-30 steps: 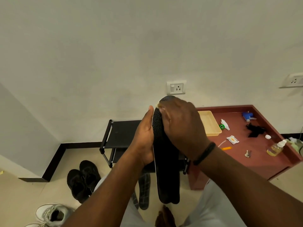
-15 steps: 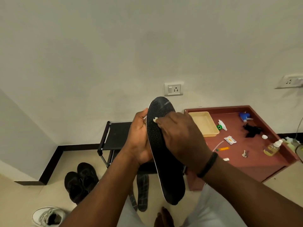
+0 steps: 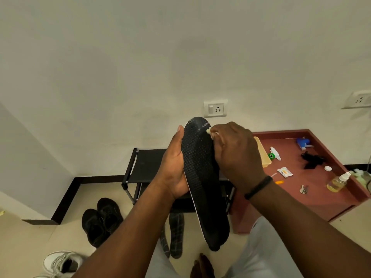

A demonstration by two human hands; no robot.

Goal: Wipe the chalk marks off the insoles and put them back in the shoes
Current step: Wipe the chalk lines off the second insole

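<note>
A black textured insole (image 3: 202,177) is held upright in front of me, toe end up. My left hand (image 3: 173,169) grips its left edge, thumb along the rim. My right hand (image 3: 234,155) pinches a small pale wad of cloth (image 3: 208,131) against the insole's toe end, where faint white marks show. Two checked insoles (image 3: 175,235) lie on the floor below. A pair of black shoes (image 3: 101,221) stands on the floor at the left, and a white sneaker (image 3: 60,262) sits at the bottom left.
A black shoe rack (image 3: 144,167) stands against the wall behind the insole. To the right is a low red table (image 3: 313,197) with a yellow tray (image 3: 263,155), a bottle of yellow liquid (image 3: 337,182), a blue sprayer head (image 3: 303,142), keys and small items. My knees are at the bottom.
My right hand has moved with the wad from lower on the insole up to its toe end. The insole has turned slightly and sits a little higher.
</note>
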